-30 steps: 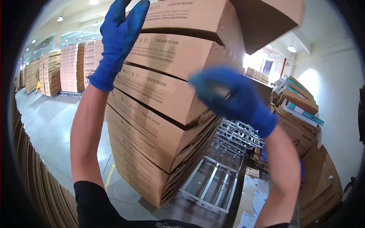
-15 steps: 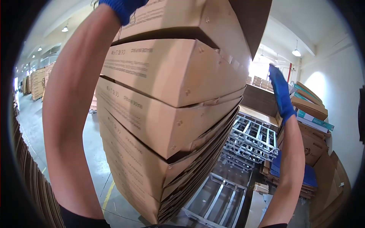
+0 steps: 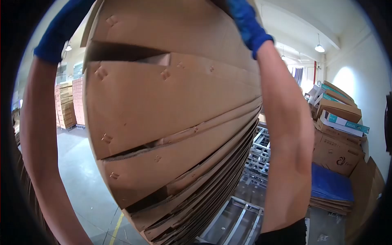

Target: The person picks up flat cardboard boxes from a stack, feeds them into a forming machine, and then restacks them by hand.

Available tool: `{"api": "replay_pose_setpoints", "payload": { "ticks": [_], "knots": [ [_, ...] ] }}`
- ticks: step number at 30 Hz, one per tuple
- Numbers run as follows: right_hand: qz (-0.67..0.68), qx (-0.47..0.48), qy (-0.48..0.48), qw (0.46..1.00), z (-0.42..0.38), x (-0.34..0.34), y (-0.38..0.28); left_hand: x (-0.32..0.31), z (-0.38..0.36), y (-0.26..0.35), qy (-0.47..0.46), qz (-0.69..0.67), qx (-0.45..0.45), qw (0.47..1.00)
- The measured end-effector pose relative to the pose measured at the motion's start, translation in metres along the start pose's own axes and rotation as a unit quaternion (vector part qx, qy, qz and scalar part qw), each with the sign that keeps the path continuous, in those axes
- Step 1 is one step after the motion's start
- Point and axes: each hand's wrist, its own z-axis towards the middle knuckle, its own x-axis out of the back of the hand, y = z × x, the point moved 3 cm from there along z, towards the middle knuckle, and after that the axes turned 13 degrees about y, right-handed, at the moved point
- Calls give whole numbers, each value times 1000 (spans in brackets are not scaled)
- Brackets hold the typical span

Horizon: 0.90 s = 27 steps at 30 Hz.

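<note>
A tall stack of nested brown cardboard boxes (image 3: 175, 102) fills the centre, its upper boxes opening in dark gaps and its lower ones pressed into thin layers. My left hand (image 3: 67, 30), in a blue glove, is raised at the upper left beside the top of the stack; its fingers run out of the frame. On the other side, my right hand (image 3: 243, 22), also gloved in blue, is up against the top right part of the stack. Its fingertips are cut off or hidden at the top edge, so its hold cannot be made out.
Metal frames (image 3: 241, 220) stand low behind the stack at the right. Beyond my right forearm are a blue sheet (image 3: 331, 182) on flat cardboard and a heap of boxes (image 3: 339, 151) by the wall. Stacked cartons (image 3: 65, 106) stand in the left background.
The view has turned, so the box stack now shows its side face. My right hand has moved up and left to the stack's top; my left hand appears farther left.
</note>
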Motion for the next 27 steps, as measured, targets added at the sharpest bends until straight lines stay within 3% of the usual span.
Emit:
{"api": "replay_pose_setpoints", "payload": {
  "ticks": [3,4,5,6,9,12,13,16,17,18,19,20,21,22,24,25,27],
  "knots": [
    [167,-268,-106,943,24,-3,-75,4,-5,-31,22,40,19,999],
    [63,-140,-43,987,18,-12,-73,4,-6,-39,29,47,24,998],
    [-43,-9,22,999,0,-32,-70,4,-7,-45,34,54,26,998],
    [-146,121,85,978,-13,-44,-73,4,-7,-51,36,61,29,997],
    [26,-4,43,999,-12,-44,-71,7,-8,-66,51,78,27,995],
    [43,16,65,997,-28,-54,-57,13,-6,-76,65,87,9,994],
    [203,-160,35,965,-16,-13,-77,18,-3,-80,71,97,-5,993],
    [317,-290,65,901,-15,42,-108,20,31,-98,99,126,-117,980],
    [279,-297,43,912,-22,49,-114,18,42,-100,123,116,-170,971],
    [275,-240,53,929,-34,52,-108,5,9,-45,237,-37,-227,944],
    [318,-352,16,880,-31,71,-123,14,-17,-20,215,-13,-142,966],
    [269,-260,-3,927,-38,93,-136,16,-22,-16,174,-75,-146,971],
    [260,-290,11,921,-48,101,-140,24,-25,-10,145,-39,-171,974],
    [218,-336,-27,916,-45,127,-167,16,-26,-12,280,17,-175,944],
    [234,-360,-48,902,-63,167,-202,20,-39,-11,259,15,-161,952],
    [200,-323,-100,920,-71,181,-212,20,-40,-17,264,-4,-190,946],
    [212,-405,-96,884,-89,200,-235,17,-37,-26,281,-28,-222,933]
  ]
}}
